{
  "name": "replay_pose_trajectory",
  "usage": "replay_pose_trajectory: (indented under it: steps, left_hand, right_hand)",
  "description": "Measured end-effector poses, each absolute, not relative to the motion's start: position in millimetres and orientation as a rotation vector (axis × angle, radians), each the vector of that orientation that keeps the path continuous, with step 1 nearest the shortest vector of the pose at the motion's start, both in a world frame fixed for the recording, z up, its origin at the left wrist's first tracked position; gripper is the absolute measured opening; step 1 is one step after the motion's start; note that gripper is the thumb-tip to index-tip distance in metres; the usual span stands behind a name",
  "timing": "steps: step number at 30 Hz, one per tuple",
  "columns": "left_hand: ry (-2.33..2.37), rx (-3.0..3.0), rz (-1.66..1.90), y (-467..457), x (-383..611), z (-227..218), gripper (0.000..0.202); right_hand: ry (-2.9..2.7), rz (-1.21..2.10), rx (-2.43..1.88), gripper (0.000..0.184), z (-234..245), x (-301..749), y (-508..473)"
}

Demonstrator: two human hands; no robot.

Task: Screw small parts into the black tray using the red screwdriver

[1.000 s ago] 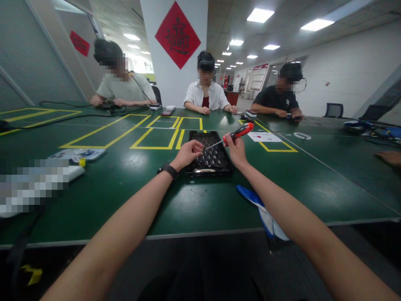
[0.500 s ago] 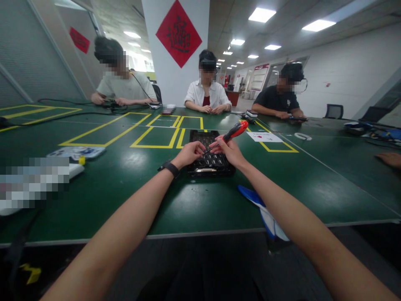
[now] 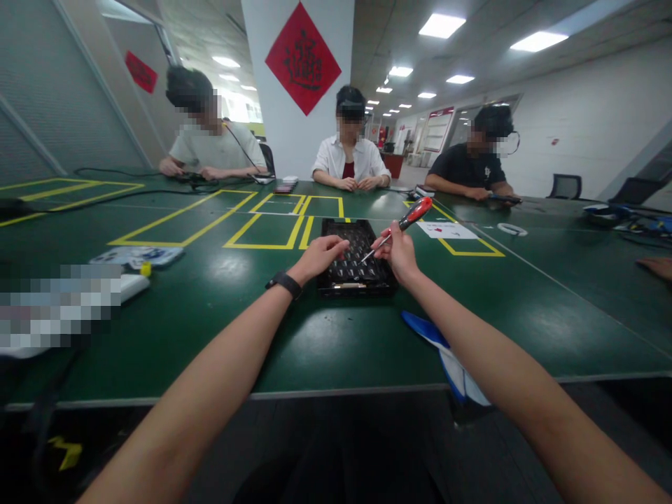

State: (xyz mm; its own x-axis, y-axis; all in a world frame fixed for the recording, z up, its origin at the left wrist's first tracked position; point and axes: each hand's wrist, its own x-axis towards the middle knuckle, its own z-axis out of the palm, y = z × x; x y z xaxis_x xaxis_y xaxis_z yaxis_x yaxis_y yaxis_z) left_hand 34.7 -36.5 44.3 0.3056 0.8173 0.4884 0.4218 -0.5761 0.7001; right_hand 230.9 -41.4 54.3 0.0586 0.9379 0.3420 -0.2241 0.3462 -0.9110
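My right hand (image 3: 402, 253) grips a screwdriver (image 3: 404, 222) with a red and black handle, its metal shaft pointing down and left over a black tray (image 3: 357, 260) of small bits. My left hand (image 3: 321, 255), with a black band on the wrist, hovers at the tray's left edge. Its fingers are curled in a pinch, and what they hold is too small to make out. The tray lies on a dark green table (image 3: 252, 315) marked with yellow tape lines.
Three people sit across the table. A white paper (image 3: 447, 229) lies beyond the tray to the right. A blue and white object (image 3: 446, 357) hangs over the near table edge. White items (image 3: 137, 257) lie at the left. Another person's hand (image 3: 654, 266) rests at far right.
The screwdriver tip has parted from my left fingers and now points into the tray. My left hand has dropped to the tray's left edge.
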Motion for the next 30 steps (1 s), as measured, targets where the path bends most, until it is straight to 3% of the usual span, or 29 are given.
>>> replay_pose_trajectory:
  steps: [7, 30]
  left_hand:
    - [1.024, 2.24, 1.013, -66, 56, 57, 0.067]
    - [0.953, 2.328, 0.803, -69, 59, 57, 0.073]
  right_hand:
    - [-1.152, 0.982, -0.869, 0.055, 46, 231, -38]
    - [-1.314, 0.901, -0.927, 0.054, 46, 230, -41]
